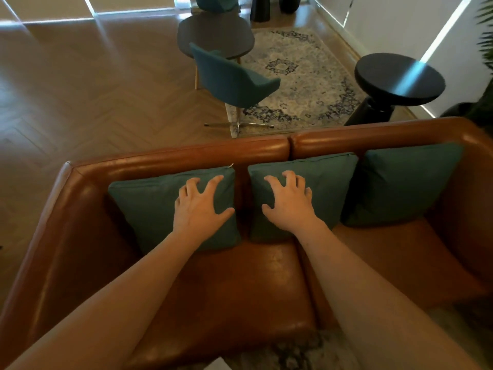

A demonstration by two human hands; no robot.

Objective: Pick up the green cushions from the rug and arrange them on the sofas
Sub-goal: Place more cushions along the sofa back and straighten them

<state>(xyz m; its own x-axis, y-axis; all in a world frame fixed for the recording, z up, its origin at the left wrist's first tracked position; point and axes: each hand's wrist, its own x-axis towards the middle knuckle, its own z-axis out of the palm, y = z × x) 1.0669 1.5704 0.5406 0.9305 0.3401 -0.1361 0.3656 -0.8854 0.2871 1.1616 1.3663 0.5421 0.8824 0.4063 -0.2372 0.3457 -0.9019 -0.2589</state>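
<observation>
Head view: left hand (198,206), splayed and grasping nothing, presses the left cushion (149,206). Right hand (289,201) does likewise on the middle cushion (328,182). The right cushion (405,182) leans alongside on the sofa (186,153). Even pressure should seat both upright. A narrow gap parts them, and the bare seat in front leaves room.

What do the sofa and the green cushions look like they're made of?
Sofa: probably leather or faux leather, smooth and glossy; light glints along its rolled back. Green cushions: apparently matte woven fabric; no shine, soft edges.
</observation>
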